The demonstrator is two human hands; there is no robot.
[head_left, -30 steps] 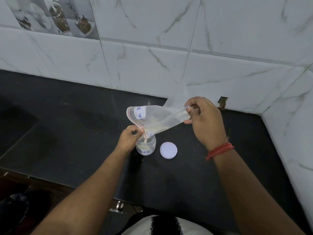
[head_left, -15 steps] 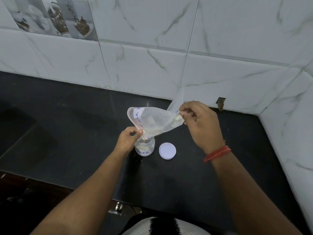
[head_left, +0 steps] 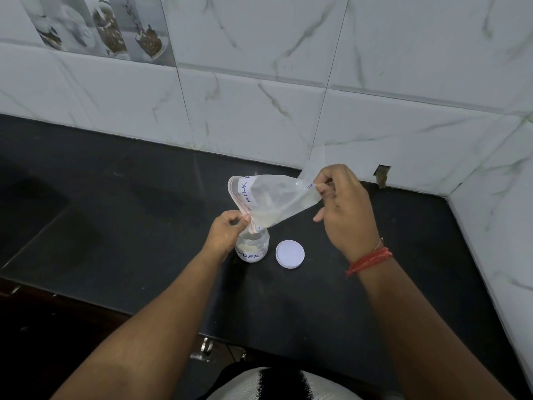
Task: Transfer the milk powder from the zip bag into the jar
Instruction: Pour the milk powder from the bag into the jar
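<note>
A clear zip bag (head_left: pixel 271 200) with a red zip strip and a handwritten label hangs tilted over a small clear jar (head_left: pixel 253 246) on the black counter. A little pale milk powder sits in the bag's lowest corner, just above the jar's mouth. Powder lies in the jar's bottom. My left hand (head_left: pixel 227 229) pinches the bag's open zip edge right at the jar's mouth and hides part of the jar. My right hand (head_left: pixel 343 209) holds the bag's closed end up, higher and to the right.
The jar's white lid (head_left: pixel 290 254) lies flat on the counter just right of the jar. The black counter (head_left: pixel 115 215) meets white marble-look wall tiles at the back and on the right. Its front edge runs below my forearms.
My right hand has shifted its grip along the bag's closed end and spread the bag flatter. Less powder shows in the bag. My left hand stays at the jar's mouth.
</note>
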